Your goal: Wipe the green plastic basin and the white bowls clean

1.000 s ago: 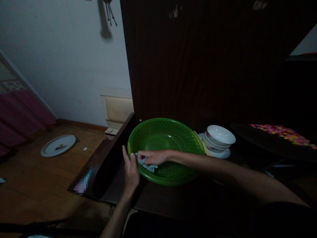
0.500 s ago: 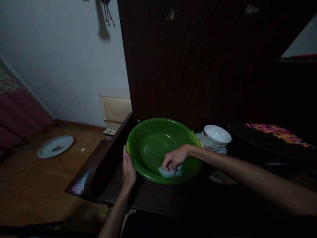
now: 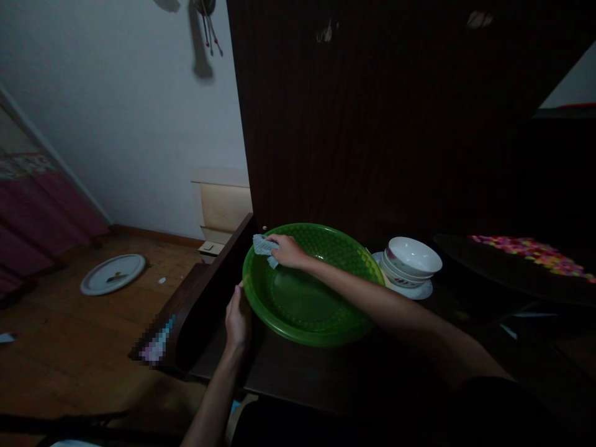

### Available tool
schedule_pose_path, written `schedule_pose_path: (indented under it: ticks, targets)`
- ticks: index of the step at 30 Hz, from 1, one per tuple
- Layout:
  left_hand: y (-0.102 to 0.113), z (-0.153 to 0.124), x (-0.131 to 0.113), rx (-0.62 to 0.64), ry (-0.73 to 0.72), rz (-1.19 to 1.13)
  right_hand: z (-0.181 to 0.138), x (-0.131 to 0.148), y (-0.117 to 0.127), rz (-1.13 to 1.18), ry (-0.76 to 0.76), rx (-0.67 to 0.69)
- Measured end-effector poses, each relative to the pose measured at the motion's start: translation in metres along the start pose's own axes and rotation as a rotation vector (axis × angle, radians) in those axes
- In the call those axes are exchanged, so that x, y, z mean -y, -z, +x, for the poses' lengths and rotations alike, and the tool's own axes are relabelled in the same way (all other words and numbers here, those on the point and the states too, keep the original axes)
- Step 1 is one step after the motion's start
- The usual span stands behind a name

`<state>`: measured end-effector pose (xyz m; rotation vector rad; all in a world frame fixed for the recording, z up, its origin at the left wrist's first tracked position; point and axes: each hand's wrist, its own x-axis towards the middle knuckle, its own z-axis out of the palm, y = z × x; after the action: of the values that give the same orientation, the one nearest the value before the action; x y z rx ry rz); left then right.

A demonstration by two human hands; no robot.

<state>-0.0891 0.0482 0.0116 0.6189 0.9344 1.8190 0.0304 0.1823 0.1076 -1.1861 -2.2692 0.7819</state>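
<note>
A large green plastic basin (image 3: 302,310) sits on the dark wooden surface, tilted slightly toward me. At its left side my left hand (image 3: 238,320) grips the outer wall just below the rim, fingertips up near the edge. My right hand (image 3: 287,250) reaches across the basin to the far left part of the rim. It is closed on a pale blue-grey cloth (image 3: 264,244), which is pressed over the rim with a loose end hanging inside. My right forearm covers part of the basin's right side.
Right of the basin, stacked white bowls (image 3: 413,257) stand on a plate (image 3: 421,290). A dark raised board (image 3: 209,292) edges the surface at left. On the floor lies a white oval lid-like object (image 3: 114,274). Colourful small pieces (image 3: 531,253) lie far right.
My right hand has moved the cloth from the basin's near inner wall up to the far left rim. My left hand stays at the left side. The view has shifted slightly.
</note>
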Motion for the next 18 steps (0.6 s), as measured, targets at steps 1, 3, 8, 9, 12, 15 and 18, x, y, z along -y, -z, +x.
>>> schedule_pose_path:
  ticks: [1,3,8,9,12,15,18]
  targets:
    - [0.002,0.001,0.0,-0.01,0.007,-0.005,0.002,0.007,-0.006,-0.031,0.047,-0.006]
    - [0.004,0.003,0.001,-0.017,0.012,-0.026,0.002,0.018,-0.018,-0.109,0.14,0.011]
    - [0.0,0.004,0.0,-0.014,0.006,-0.091,-0.018,0.036,-0.033,-0.162,0.29,0.134]
    - [-0.001,0.004,-0.001,-0.016,0.007,-0.111,-0.025,0.038,-0.032,-0.16,0.331,0.167]
    - [-0.002,0.004,-0.002,-0.071,0.047,-0.182,-0.047,0.041,-0.028,-0.133,0.469,0.265]
    - [0.001,0.003,-0.003,-0.085,0.121,-0.264,-0.069,0.041,-0.021,-0.097,0.53,0.324]
    - [0.002,0.001,-0.009,-0.052,0.144,-0.362,-0.086,0.041,-0.013,-0.062,0.552,0.36]
